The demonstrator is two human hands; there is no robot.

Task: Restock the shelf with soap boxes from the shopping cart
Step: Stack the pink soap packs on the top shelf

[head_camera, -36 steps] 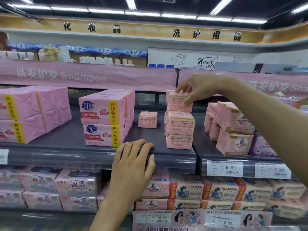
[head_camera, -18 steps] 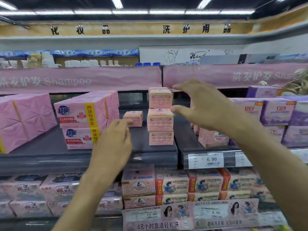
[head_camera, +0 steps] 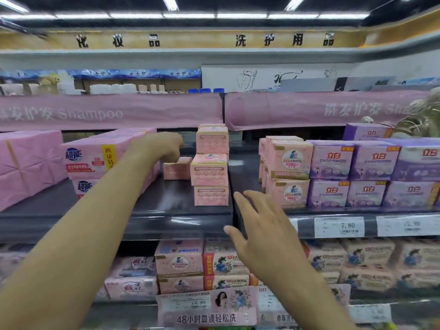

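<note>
The left hand point(head_camera: 162, 148) has reached far back on the shelf point(head_camera: 166, 222), fingers curled over the lone soap box point(head_camera: 177, 169) just left of the stack point(head_camera: 210, 165), grip unclear, while the right hand point(head_camera: 259, 234) has dropped near, spread and empty; best to draw that box squarely beside the stack.

I see my left hand point(head_camera: 162, 148) curled over the lone pink soap box point(head_camera: 177, 169) just beside the three-box stack point(head_camera: 210, 167) on the dark shelf point(head_camera: 166, 210), grip unclear, while my right hand point(head_camera: 262, 232) hovers with fingers spread before the shelf's front edge.
</note>
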